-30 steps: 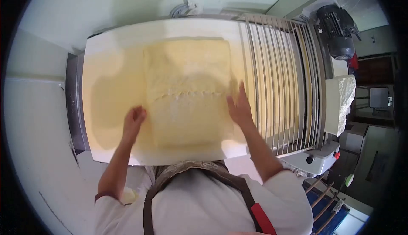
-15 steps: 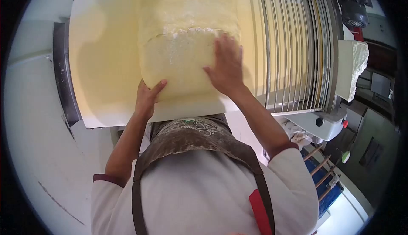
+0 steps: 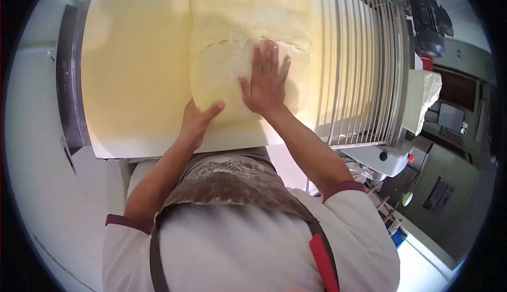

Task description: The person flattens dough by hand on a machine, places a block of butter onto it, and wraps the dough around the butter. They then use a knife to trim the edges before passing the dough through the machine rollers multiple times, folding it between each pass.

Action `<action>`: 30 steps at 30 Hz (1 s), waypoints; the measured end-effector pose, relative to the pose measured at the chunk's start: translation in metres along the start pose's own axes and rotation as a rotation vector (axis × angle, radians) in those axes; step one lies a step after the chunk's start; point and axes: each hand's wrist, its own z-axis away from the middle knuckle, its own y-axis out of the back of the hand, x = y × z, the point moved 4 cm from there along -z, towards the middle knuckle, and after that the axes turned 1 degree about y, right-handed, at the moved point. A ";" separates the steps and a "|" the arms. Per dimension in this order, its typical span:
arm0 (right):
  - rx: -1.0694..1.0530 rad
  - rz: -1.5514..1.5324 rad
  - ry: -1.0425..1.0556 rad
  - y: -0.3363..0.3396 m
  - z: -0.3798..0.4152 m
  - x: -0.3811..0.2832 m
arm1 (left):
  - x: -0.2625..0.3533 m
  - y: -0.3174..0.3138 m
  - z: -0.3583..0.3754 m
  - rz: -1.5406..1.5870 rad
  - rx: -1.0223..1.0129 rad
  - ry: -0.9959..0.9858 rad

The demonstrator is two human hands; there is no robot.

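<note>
A wide, pale yellow sheet of dough point(image 3: 222, 73) lies folded on the pale work surface, with a ragged, floury seam running across it. My right hand point(image 3: 265, 83) rests palm down on the near flap just below that seam, fingers stretched out and spread. At the near left corner of the dough is my left hand point(image 3: 198, 120). Its thumb lies over the dough's near edge while the other fingers are mostly hidden along and under the side, so it grips the corner.
The dough lies on a yellowish-white work surface point(image 3: 137, 81). A rack of metal bars point(image 3: 359, 70) stands along its right side, with a whitish block point(image 3: 422, 102) beyond. A dark metal rail point(image 3: 71, 81) borders the left. A motor point(image 3: 429, 25) sits at the far right.
My right hand has moved left across the dough, from near its right edge toward the middle. My left hand stays at the near left corner. The whole view has shifted slightly.
</note>
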 end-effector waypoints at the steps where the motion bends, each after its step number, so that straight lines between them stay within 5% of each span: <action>1: 0.019 0.015 -0.006 -0.003 -0.005 -0.002 | 0.000 0.005 -0.006 0.001 0.002 -0.003; 9: 0.028 -0.041 -0.047 -0.007 -0.011 -0.042 | -0.007 0.007 0.002 0.040 -0.015 -0.152; 12: 0.038 -0.048 -0.007 -0.014 -0.010 -0.058 | -0.008 0.015 0.004 -0.145 0.055 -0.086; 18: 0.201 -0.149 -0.056 -0.012 -0.015 -0.066 | -0.009 0.040 0.014 0.081 -0.146 0.166; 22: -0.006 -0.041 0.041 -0.013 -0.017 -0.100 | -0.022 0.046 0.017 0.090 -0.027 0.190; 27: 0.097 -0.266 0.032 -0.011 -0.015 -0.085 | 0.003 0.055 0.020 -0.176 -0.055 0.313; 30: 0.256 -0.504 -0.050 0.017 -0.035 -0.046 | 0.090 0.027 0.013 -1.162 0.138 -0.756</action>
